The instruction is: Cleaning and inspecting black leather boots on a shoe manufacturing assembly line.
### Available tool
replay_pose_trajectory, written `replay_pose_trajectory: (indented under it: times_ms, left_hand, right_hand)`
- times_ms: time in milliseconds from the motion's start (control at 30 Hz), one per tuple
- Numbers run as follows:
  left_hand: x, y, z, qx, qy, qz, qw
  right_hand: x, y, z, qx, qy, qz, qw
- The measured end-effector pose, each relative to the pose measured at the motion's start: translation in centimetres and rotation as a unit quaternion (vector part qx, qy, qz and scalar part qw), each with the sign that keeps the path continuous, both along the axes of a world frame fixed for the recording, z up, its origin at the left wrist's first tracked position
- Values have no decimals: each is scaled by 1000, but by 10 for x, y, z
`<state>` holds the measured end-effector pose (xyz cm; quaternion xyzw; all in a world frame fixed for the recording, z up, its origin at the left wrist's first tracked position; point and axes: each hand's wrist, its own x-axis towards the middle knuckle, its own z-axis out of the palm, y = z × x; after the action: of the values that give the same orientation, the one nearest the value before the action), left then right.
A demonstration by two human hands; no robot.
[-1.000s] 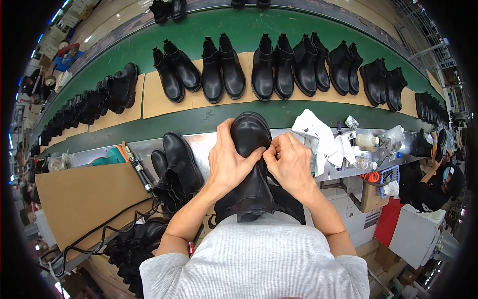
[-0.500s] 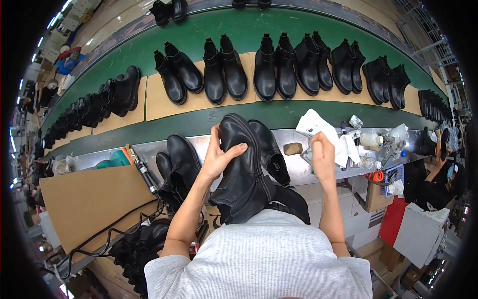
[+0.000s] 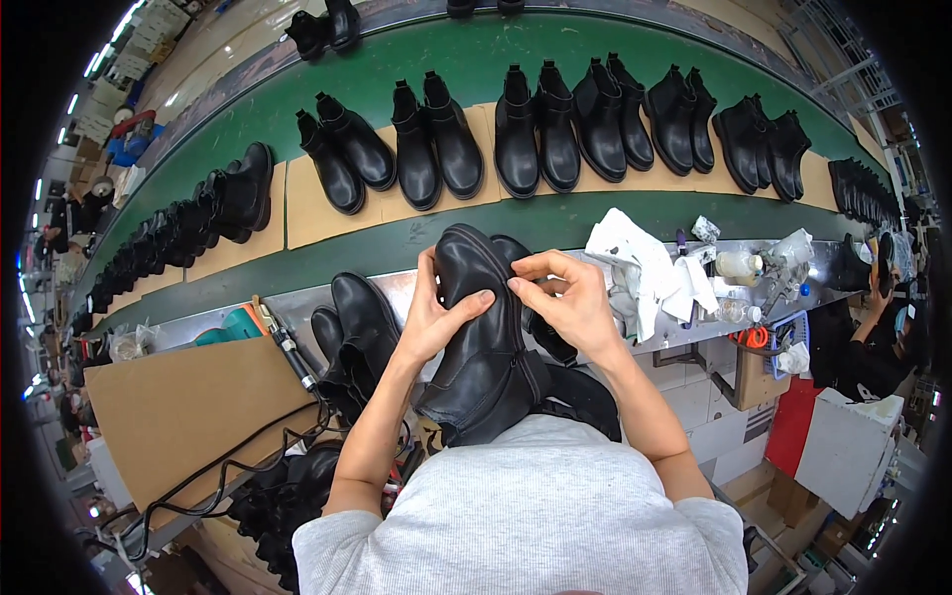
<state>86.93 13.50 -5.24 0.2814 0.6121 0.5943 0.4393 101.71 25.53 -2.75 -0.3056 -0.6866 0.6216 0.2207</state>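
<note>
I hold a black ankle boot (image 3: 483, 347) upright in front of my chest, toe pointing away from me. My left hand (image 3: 436, 312) grips its left side, thumb lying across the upper. My right hand (image 3: 567, 297) pinches the boot's right edge with its fingertips. A second black boot (image 3: 540, 332) lies partly hidden behind the held one on the metal bench (image 3: 297, 307). Another pair of black boots (image 3: 357, 332) stands just left of my left hand.
A green conveyor belt (image 3: 397, 243) carries pairs of black boots (image 3: 535, 134) on cardboard sheets. White cloths (image 3: 640, 273), bottles and small tools (image 3: 739, 268) lie at right. A cardboard sheet (image 3: 183, 412), a cabled tool (image 3: 288, 347) and more boots (image 3: 283, 496) are at left. Another person (image 3: 878, 337) sits far right.
My right hand, which had reached out to the bench at right, has come back onto the boot. The boot has turned so its side faces me.
</note>
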Motion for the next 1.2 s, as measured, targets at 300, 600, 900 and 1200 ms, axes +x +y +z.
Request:
replay_pose_trajectory:
  times_ms: [300,600,900,1200]
  left_hand:
    - [1,1,0,18,35,-10,999]
    - [2,3,4,8,106,-28,994]
    - [-6,12,-10,-28,-147,-41,988]
    - [-11,6,-32,12,-263,-83,961]
  right_hand:
    - [0,12,1,-46,-9,37,998]
    - [-4,20,1,-46,-39,50,997]
    - [-1,24,-30,-115,-2,81,990]
    - [8,8,-36,-235,108,57,964]
